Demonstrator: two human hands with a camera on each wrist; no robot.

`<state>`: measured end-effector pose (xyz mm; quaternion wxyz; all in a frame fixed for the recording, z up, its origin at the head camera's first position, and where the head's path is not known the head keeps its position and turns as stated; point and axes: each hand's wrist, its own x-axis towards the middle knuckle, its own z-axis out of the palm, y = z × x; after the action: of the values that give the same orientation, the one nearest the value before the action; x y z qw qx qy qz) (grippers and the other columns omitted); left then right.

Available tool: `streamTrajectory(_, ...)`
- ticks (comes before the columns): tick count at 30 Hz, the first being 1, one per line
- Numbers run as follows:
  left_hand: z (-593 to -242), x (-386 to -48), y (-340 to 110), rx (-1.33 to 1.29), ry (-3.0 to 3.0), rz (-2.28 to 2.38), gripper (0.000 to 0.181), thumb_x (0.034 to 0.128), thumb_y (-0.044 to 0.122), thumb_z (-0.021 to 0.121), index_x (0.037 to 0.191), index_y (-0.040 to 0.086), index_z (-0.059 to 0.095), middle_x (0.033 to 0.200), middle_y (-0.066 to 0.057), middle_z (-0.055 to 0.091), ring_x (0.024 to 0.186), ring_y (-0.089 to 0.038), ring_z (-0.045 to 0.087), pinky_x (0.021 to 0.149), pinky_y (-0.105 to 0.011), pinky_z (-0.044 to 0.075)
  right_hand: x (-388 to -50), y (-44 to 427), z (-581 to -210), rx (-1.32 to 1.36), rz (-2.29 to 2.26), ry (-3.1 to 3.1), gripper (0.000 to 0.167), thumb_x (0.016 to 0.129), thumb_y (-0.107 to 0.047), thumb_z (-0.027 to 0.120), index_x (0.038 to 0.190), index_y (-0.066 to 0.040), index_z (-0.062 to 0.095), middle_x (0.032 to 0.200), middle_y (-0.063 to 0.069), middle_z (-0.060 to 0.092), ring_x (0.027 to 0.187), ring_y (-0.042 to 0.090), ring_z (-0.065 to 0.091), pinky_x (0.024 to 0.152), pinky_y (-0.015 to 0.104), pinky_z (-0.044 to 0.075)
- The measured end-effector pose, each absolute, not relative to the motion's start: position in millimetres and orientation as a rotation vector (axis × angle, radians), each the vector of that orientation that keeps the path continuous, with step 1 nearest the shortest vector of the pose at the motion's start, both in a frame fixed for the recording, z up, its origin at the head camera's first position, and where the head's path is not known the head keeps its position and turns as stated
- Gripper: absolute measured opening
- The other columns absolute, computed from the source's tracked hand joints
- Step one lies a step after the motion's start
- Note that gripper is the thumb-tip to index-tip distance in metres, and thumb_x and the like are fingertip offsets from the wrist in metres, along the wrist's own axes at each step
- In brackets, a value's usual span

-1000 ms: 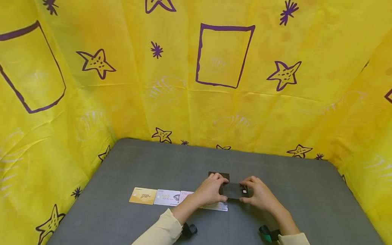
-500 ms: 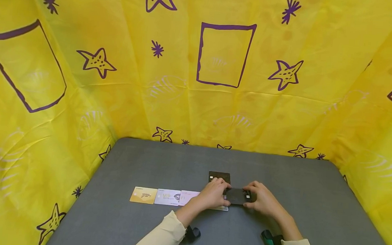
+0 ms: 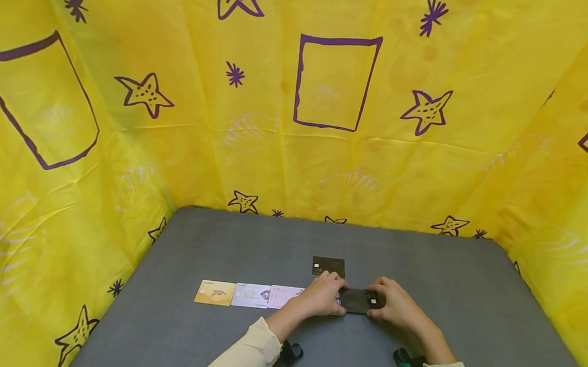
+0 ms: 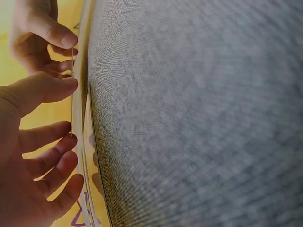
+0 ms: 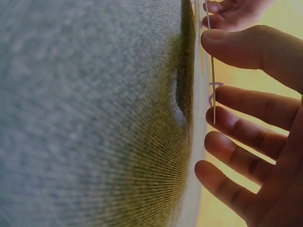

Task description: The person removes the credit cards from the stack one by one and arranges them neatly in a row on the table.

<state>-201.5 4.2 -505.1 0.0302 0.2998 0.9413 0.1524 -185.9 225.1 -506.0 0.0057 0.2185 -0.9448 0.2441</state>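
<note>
Both hands hold one black card (image 3: 354, 302) by its opposite short ends. My left hand (image 3: 321, 294) pinches its left end between thumb and fingertips, while my right hand (image 3: 397, 305) pinches the right end. In the wrist views the card (image 5: 213, 75) is seen edge-on, as a thin line between thumb and fingers. To the left, a gold card (image 3: 214, 293), a white VIP card (image 3: 250, 295) and a pale pink card (image 3: 282, 297) lie in a row; the left hand covers the row's right end. A second black VIP card (image 3: 329, 263) lies just beyond the left hand.
The cards lie on a grey cloth-covered table (image 3: 249, 237). Yellow printed fabric (image 3: 255, 152) rises behind it and at both sides. Black straps (image 3: 292, 353) hang at the person's wrists.
Both hands have brought the black card nearer the person and slightly right, level with the row. The black card behind is less covered by the left hand.
</note>
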Motion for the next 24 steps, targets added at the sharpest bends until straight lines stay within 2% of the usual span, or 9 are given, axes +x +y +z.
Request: streamTrajectory(24,-508.3,-200.1,8.0,0.921,2.901,0.398,0.046,0.0721,0.036,0.083,0.112,0.019,0.069,0.107,0.001,0.06,0.097,-0.014,0.05,0.082,-0.028,0.045,-184.9,219.9,-510.6,0.667,0.699,-2.998,0.044,0.062,-0.017,0.088,0.101,-0.005,0.072,0.094,-0.001,0.06,0.087,0.016,0.054,0.076,0.035,0.047)
